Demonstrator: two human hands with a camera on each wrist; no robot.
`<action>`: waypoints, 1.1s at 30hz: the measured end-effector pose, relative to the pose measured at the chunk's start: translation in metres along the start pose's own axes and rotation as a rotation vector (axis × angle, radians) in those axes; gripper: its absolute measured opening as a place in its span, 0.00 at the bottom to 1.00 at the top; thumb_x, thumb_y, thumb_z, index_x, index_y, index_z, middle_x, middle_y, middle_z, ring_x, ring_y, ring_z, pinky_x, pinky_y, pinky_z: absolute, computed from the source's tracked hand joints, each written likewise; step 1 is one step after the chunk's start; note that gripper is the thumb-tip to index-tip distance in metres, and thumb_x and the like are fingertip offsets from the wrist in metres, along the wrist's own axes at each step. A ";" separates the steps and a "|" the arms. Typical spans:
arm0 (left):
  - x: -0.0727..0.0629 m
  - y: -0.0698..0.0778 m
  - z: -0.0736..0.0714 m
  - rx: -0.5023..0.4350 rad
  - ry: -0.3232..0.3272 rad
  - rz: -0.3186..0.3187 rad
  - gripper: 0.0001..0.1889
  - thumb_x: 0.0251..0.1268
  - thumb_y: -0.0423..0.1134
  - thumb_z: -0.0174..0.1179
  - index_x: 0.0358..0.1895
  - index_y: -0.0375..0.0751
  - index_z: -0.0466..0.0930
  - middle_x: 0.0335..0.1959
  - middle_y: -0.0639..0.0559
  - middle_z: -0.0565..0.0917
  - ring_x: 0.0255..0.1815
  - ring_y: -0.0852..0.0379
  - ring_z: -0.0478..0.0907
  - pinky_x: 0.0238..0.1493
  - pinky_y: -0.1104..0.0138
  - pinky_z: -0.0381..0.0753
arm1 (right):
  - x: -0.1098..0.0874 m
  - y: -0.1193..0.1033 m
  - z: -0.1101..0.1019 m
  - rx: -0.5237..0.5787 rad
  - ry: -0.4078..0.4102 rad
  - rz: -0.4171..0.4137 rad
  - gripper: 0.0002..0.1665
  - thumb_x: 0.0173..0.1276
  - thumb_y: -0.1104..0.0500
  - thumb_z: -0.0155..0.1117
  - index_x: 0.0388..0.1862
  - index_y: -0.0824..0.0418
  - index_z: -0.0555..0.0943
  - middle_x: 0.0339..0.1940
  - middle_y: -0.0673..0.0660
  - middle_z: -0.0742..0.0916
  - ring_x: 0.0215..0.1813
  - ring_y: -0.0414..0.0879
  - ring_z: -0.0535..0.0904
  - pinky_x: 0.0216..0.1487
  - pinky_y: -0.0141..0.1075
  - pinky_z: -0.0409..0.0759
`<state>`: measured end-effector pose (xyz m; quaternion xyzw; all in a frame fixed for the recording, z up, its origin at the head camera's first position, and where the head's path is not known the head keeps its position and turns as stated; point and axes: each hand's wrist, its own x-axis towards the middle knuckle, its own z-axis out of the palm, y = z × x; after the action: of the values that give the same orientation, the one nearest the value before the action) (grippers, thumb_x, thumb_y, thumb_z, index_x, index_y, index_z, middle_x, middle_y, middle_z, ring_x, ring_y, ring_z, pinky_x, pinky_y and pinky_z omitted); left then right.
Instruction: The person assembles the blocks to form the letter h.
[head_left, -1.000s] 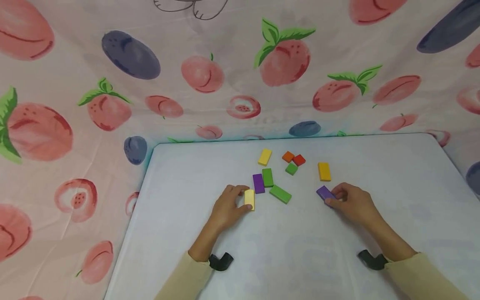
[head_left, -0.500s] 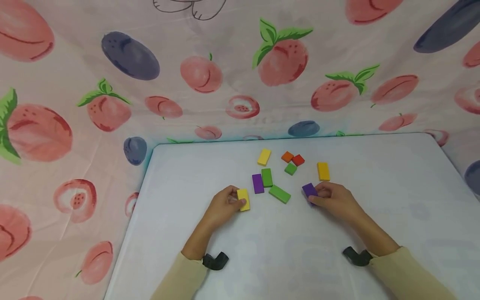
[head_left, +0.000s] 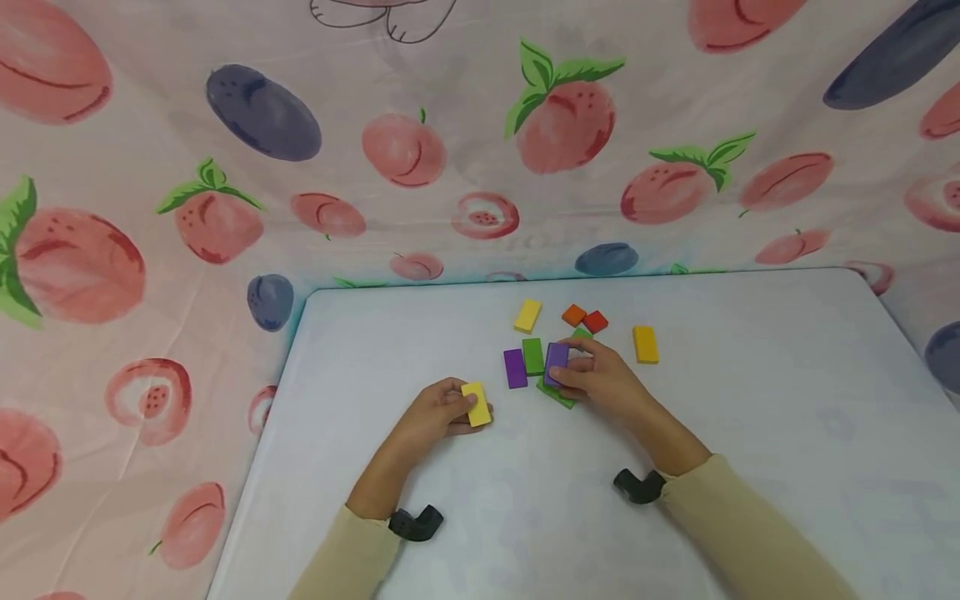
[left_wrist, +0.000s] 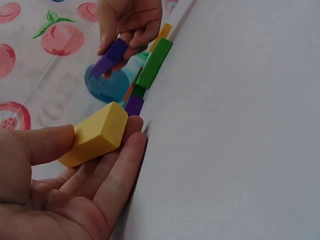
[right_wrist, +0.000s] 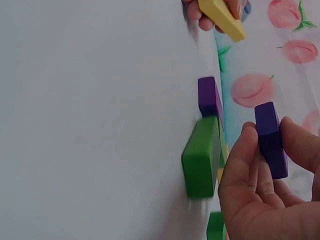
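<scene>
My left hand (head_left: pixel 438 412) pinches a yellow block (head_left: pixel 476 405) between thumb and fingers, left of the group of blocks. In the left wrist view that block (left_wrist: pixel 97 135) lies tilted over the fingers, thumb on its near side. My right hand (head_left: pixel 603 375) pinches a purple block (head_left: pixel 556 363), raised above the table. In the right wrist view the purple block (right_wrist: pixel 270 139) stands between thumb and fingertips. Below it, partly covered, lies a green block (head_left: pixel 557 394). Another green block (head_left: pixel 533 357) and a second purple block (head_left: pixel 515 368) lie side by side just to the left.
Toward the back lie a yellow block (head_left: pixel 528 316), a small orange block (head_left: pixel 573 314), a small red one (head_left: pixel 596 322) and a small green one (head_left: pixel 582 333), partly hidden. An amber block (head_left: pixel 645 344) is further right. Fruit-patterned cloth (head_left: pixel 405 150) borders the white table (head_left: pixel 765 400).
My right hand has carried the purple block left and up, over the green blocks. My left hand has drawn the yellow block slightly left, away from the purple block on the table.
</scene>
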<state>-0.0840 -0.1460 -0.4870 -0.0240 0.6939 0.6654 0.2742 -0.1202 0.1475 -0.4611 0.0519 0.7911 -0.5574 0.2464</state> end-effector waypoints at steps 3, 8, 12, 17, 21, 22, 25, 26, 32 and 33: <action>0.000 0.000 -0.004 -0.013 -0.005 -0.023 0.14 0.78 0.35 0.54 0.59 0.31 0.72 0.53 0.36 0.87 0.51 0.50 0.88 0.53 0.59 0.87 | 0.008 -0.008 0.014 0.081 -0.018 -0.002 0.35 0.73 0.53 0.68 0.75 0.51 0.68 0.54 0.64 0.86 0.52 0.50 0.87 0.57 0.39 0.85; 0.001 0.001 -0.007 -0.004 0.006 -0.050 0.15 0.77 0.35 0.55 0.60 0.31 0.72 0.51 0.39 0.82 0.49 0.52 0.87 0.52 0.59 0.87 | 0.023 -0.022 0.038 0.222 -0.038 0.013 0.33 0.73 0.60 0.67 0.74 0.50 0.69 0.58 0.65 0.83 0.56 0.53 0.86 0.55 0.40 0.86; 0.001 0.002 -0.008 0.061 0.042 -0.031 0.16 0.75 0.36 0.59 0.59 0.32 0.75 0.48 0.42 0.84 0.45 0.54 0.86 0.50 0.61 0.88 | 0.034 -0.028 0.053 0.277 -0.059 -0.007 0.34 0.73 0.62 0.66 0.75 0.52 0.69 0.59 0.64 0.81 0.56 0.53 0.85 0.54 0.40 0.87; 0.001 0.003 -0.009 0.158 0.088 0.021 0.16 0.70 0.36 0.64 0.57 0.35 0.78 0.41 0.46 0.88 0.39 0.57 0.86 0.45 0.62 0.88 | 0.040 -0.035 0.069 0.271 -0.073 -0.040 0.32 0.72 0.63 0.67 0.73 0.53 0.71 0.54 0.63 0.83 0.51 0.51 0.87 0.52 0.42 0.87; 0.002 0.004 -0.008 0.210 0.131 0.032 0.15 0.66 0.37 0.67 0.54 0.38 0.80 0.36 0.50 0.89 0.36 0.58 0.85 0.42 0.64 0.88 | 0.043 -0.039 0.077 0.270 -0.082 -0.069 0.32 0.72 0.64 0.67 0.72 0.53 0.72 0.50 0.62 0.84 0.49 0.50 0.88 0.52 0.43 0.87; 0.002 0.005 -0.008 0.228 0.143 0.036 0.16 0.66 0.37 0.68 0.54 0.39 0.80 0.36 0.51 0.89 0.36 0.58 0.85 0.41 0.64 0.88 | 0.044 -0.039 0.078 0.267 -0.082 -0.077 0.32 0.72 0.64 0.67 0.72 0.53 0.72 0.49 0.62 0.85 0.48 0.50 0.88 0.51 0.43 0.88; 0.001 0.006 -0.007 0.278 0.179 0.045 0.16 0.64 0.37 0.69 0.53 0.40 0.81 0.35 0.51 0.89 0.35 0.58 0.85 0.39 0.65 0.87 | 0.047 -0.039 0.081 0.252 -0.078 -0.097 0.32 0.71 0.65 0.67 0.72 0.52 0.73 0.46 0.61 0.84 0.48 0.50 0.88 0.50 0.43 0.88; 0.001 0.006 -0.006 0.294 0.189 0.049 0.16 0.64 0.38 0.70 0.52 0.40 0.82 0.35 0.51 0.89 0.34 0.58 0.85 0.39 0.65 0.87 | 0.048 -0.039 0.082 0.243 -0.074 -0.102 0.32 0.71 0.65 0.68 0.71 0.52 0.73 0.45 0.61 0.84 0.47 0.50 0.88 0.50 0.43 0.88; 0.002 0.004 -0.005 0.379 0.234 0.092 0.16 0.63 0.38 0.71 0.51 0.39 0.84 0.36 0.50 0.87 0.32 0.59 0.85 0.36 0.66 0.86 | 0.053 -0.035 0.080 0.132 -0.036 -0.117 0.29 0.69 0.62 0.71 0.67 0.50 0.77 0.46 0.60 0.86 0.47 0.48 0.87 0.47 0.40 0.89; 0.002 0.004 -0.005 0.396 0.243 0.101 0.16 0.63 0.39 0.71 0.51 0.39 0.85 0.36 0.50 0.87 0.31 0.60 0.85 0.36 0.66 0.85 | 0.053 -0.034 0.080 0.110 -0.029 -0.121 0.29 0.68 0.62 0.72 0.67 0.50 0.77 0.45 0.59 0.87 0.46 0.48 0.87 0.46 0.39 0.89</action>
<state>-0.0892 -0.1493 -0.4848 -0.0149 0.8391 0.5215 0.1543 -0.1523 0.0520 -0.4759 0.0096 0.7574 -0.6145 0.2206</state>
